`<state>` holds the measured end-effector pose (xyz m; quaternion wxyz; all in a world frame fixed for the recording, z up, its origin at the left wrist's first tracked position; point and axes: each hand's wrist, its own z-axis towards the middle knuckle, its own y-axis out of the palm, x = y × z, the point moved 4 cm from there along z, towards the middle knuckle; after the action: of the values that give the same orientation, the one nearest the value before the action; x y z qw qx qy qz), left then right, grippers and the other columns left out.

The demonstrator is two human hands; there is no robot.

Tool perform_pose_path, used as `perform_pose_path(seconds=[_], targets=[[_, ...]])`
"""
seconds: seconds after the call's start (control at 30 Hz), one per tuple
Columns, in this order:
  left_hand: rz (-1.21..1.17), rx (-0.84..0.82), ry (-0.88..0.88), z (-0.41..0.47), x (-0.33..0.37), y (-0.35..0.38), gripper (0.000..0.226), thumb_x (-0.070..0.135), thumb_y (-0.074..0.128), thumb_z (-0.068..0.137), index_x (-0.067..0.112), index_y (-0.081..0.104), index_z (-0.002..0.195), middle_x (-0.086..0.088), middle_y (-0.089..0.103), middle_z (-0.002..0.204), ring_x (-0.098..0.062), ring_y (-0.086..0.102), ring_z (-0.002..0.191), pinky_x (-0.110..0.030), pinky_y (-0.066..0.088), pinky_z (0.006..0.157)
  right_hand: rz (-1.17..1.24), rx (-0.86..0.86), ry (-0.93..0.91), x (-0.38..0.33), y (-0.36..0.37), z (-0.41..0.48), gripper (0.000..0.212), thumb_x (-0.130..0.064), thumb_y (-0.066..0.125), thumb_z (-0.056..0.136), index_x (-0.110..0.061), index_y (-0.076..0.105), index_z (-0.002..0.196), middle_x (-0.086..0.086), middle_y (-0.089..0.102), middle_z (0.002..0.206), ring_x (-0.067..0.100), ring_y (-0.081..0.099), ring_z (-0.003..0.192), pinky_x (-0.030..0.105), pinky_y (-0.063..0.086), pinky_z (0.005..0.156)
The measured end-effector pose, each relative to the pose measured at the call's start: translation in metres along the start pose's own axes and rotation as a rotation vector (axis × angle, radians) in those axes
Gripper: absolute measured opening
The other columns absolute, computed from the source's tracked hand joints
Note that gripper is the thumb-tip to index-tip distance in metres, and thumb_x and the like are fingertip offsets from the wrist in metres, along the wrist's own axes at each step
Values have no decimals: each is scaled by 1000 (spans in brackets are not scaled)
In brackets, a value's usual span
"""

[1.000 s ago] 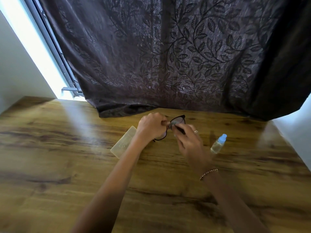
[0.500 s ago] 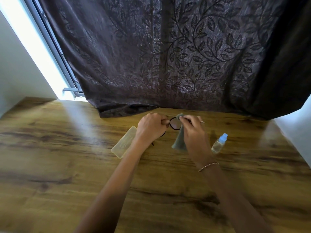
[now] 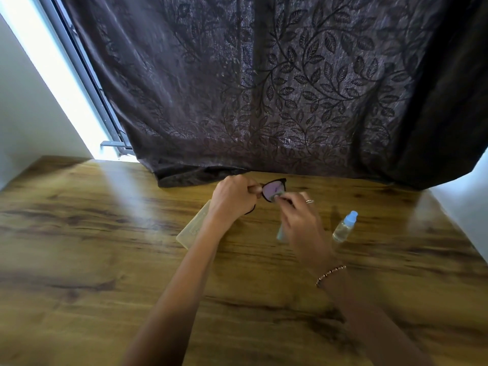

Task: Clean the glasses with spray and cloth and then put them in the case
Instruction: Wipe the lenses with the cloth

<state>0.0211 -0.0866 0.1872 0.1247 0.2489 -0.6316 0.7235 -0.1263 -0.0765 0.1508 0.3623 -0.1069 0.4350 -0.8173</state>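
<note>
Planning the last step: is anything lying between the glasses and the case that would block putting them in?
Nothing visible does. The left hand holds the glasses just above the case, which lies on the table beneath that wrist. The spray bottle stands off to the right.

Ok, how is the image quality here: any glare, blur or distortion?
Head view: bright overexposed strip at the window and glare streak on the table; right hand and cloth slightly motion-blurred; the lens of the glasses reflects purplish; wide-angle bending at edges.

Bare forearms; beaded bracelet (image 3: 330,275); ring (image 3: 309,201), perhaps silver.
</note>
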Motion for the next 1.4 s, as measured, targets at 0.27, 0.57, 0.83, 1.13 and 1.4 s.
perform_pose_path(seconds=[0.27, 0.57, 0.83, 1.13, 1.4], targets=[[-19, -30, 10, -3, 4, 0, 22, 17, 50, 92, 18, 71, 87, -3, 71, 88, -23, 61, 84, -28, 44, 71, 14, 22, 62, 19, 0, 13, 42, 8, 73, 73, 3, 65, 114, 13, 62, 112, 24, 53, 105, 36, 48, 94], [0, -11, 22, -6, 7, -1, 22, 14, 50, 89, 17, 72, 87, -4, 71, 86, -24, 62, 83, -26, 41, 66, 85, 1, 17, 7, 9, 17, 41, 13, 66, 75, 3, 64, 115, 16, 61, 113, 29, 54, 103, 44, 52, 86], [-45, 8, -27, -4, 1, -5, 23, 13, 51, 90, 20, 73, 88, -2, 72, 93, -23, 62, 90, -28, 43, 73, -2, 13, -86, -8, 5, 8, 40, 12, 68, 75, 1, 66, 113, 11, 62, 110, 22, 53, 102, 35, 53, 89], [-97, 47, -73, -4, -4, -8, 23, 17, 52, 92, 20, 73, 87, -2, 72, 92, -22, 62, 91, -33, 50, 82, -58, 80, 25, 8, 4, 16, 48, 12, 74, 67, 3, 67, 113, 13, 63, 108, 22, 48, 103, 31, 49, 93], [-67, 57, -31, 1, 1, -5, 20, 17, 53, 89, 14, 72, 87, -7, 70, 86, -27, 60, 88, -29, 42, 70, -12, 27, 48, 7, 0, 30, 52, 8, 75, 70, 5, 61, 120, 14, 59, 114, 27, 53, 105, 37, 52, 92]])
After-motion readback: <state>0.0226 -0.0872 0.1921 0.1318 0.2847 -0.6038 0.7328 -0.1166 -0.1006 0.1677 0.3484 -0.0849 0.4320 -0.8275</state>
